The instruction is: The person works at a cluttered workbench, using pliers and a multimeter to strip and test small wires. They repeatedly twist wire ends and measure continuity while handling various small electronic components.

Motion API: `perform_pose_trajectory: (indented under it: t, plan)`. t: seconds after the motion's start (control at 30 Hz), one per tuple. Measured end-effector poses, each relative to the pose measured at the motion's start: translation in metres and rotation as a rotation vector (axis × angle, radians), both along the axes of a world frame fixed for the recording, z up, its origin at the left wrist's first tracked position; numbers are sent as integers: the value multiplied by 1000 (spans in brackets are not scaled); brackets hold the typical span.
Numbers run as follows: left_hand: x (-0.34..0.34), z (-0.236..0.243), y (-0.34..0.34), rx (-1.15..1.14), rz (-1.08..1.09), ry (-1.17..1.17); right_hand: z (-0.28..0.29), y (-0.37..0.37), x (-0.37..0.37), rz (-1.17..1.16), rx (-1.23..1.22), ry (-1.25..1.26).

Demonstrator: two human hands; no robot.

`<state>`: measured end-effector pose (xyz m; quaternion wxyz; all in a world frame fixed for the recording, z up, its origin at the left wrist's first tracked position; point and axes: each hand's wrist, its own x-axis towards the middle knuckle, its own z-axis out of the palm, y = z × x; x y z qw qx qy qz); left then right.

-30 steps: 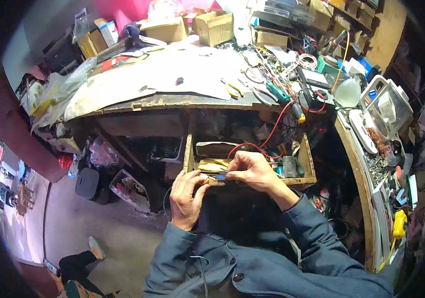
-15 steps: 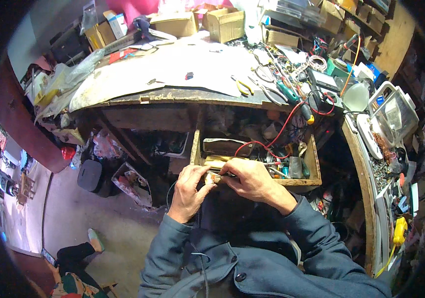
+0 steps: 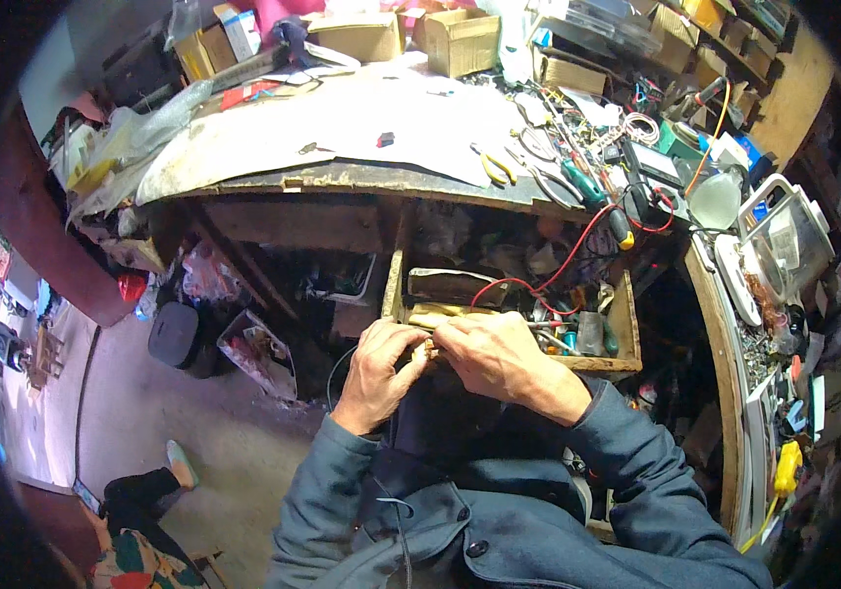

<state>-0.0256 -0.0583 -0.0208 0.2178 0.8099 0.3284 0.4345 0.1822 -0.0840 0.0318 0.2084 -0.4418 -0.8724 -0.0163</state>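
On the workbench (image 3: 342,133) lie yellow-handled pliers (image 3: 492,165) and a green-handled screwdriver (image 3: 579,183), with cardboard boxes (image 3: 460,39) at the far edge. A red wire (image 3: 577,245) hangs down from the bench into the open wooden drawer (image 3: 617,324). On the floor at the left stands a dark round container (image 3: 175,334).

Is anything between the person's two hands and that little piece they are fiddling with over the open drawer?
Nothing visible. The left hand and right hand already meet on the small brownish piece, fingertips pinching it, just in front of the wooden drawer.
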Motion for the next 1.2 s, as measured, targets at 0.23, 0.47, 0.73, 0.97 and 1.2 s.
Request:
perform_pose_trajectory:
  t: [0.23,0.47,0.73,0.97,1.2]
  plan:
    - [1,1,1,-42,-45,-26,-12,2,7,-27,-196,224]
    - [0,10,0,-39,-57,-15,15,-1,-19,-57,-91,-44]
    - [-2,15,4,-75,-95,-38,27,-7,-54,62,136,-550]
    - [7,8,1,-6,-47,-33,14,17,3,-138,-450,75]
    - [4,3,-1,-103,5,-5,0,5,-7,-265,-465,198]
